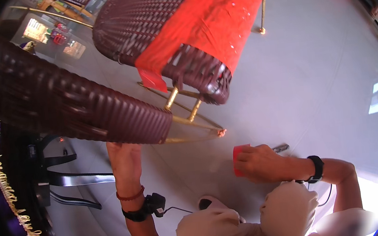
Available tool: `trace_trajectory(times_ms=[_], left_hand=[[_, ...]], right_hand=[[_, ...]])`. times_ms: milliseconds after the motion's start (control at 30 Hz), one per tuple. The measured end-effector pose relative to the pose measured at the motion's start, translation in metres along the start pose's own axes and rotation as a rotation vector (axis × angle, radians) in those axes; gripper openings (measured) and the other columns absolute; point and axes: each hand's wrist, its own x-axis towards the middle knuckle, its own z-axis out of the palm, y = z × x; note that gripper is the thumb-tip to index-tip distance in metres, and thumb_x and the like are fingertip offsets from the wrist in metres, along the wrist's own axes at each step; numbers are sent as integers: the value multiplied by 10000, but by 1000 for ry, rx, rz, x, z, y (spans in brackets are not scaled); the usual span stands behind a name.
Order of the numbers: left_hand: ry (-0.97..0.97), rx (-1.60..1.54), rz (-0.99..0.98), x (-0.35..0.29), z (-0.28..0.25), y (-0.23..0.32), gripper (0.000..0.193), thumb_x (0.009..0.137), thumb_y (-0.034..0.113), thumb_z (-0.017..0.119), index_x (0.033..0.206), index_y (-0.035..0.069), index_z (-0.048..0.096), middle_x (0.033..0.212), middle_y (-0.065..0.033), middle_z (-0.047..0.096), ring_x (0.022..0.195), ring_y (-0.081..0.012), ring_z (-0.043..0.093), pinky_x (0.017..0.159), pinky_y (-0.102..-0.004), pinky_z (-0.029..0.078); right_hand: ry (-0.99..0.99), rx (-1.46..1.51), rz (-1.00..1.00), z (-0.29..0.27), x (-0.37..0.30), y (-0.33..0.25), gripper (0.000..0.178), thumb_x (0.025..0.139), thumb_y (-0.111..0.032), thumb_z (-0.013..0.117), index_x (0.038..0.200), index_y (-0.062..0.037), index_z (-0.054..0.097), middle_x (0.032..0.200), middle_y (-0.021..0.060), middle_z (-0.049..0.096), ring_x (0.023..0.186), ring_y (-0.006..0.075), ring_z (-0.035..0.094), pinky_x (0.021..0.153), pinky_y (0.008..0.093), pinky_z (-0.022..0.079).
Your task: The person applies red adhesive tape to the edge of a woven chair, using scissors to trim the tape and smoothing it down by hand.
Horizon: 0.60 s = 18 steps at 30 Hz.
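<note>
Two bare hands work low over a pale tiled floor (313, 68), the person crouched with both knees (255, 221) showing at the bottom of the view. The left hand (125, 158) reaches up under the edge of a dark brown wicker chair (73, 109), its fingers hidden behind the weave, so whether they grip or only press cannot be told. The right hand (260, 161) is curled around a small red object (238, 159) held just above the floor, with a thin dark tool (280, 147) jutting out past the fingers; what the red piece is stays unclear.

Doing this well would seem to call for keeping the chair steady with the left hand while the right brings its load in under the frame, close to the gold metal legs (189, 118).

A second wicker chair (155, 20) with a red cushion (215, 18) stands just behind, its legs crossing the first chair's base and crowding the gap. A purple cloth with gold fringe (7, 183) hangs at the left beside a black stand (61, 177). Both wrists carry black bands; a cable trails from the left one.
</note>
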Motion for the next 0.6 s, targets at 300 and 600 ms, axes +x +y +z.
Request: trace_trajectory(times_ms=[300,600], left_hand=[[-45,127,-93,33,44,36,193,865,116,583,1015,-2,602,905,-104,643,820,-162,607,733,-291,506],[-293,-407,-147,55,52,26,215,827,54,546,1018,-45,564,1025,-134,609,935,-207,588,851,-316,471]], right_hand=[[-25,35,-8,-15,-2,-2,214,609,-101,649,806,-76,568,857,36,590,855,228,571,555,334,506],[-35,70,-21,-8,-4,0,146,599,-88,638,726,-91,564,810,28,567,804,207,559,536,310,499]])
